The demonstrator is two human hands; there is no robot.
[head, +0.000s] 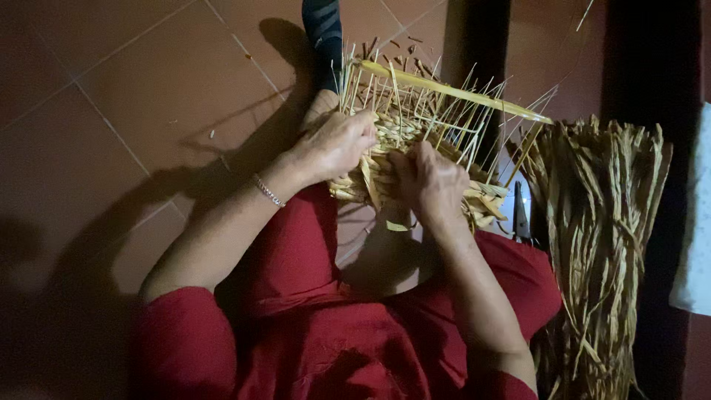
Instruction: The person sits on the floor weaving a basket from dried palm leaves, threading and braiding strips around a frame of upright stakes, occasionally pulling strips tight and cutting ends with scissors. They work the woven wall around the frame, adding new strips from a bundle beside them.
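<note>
- Here, the tiled floor [111,111] lies bare and wide on the person's left; on the right, a tall bundle of dried straw strands [603,244] stands near, likely kept within reach.
- The half-woven straw basket [415,126] sits over the lap, braced so both hands can work it; loose stakes bristle up from its rim.
- The left hand [337,144] clasps the basket's woven wall; the right hand [429,181] pinches a strand at the weave.
- Dark-handled scissors [522,215] lie just beside the basket.

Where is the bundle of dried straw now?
In the head view, the bundle of dried straw lies on the tiled floor at the right, beside the half-woven basket.
</note>
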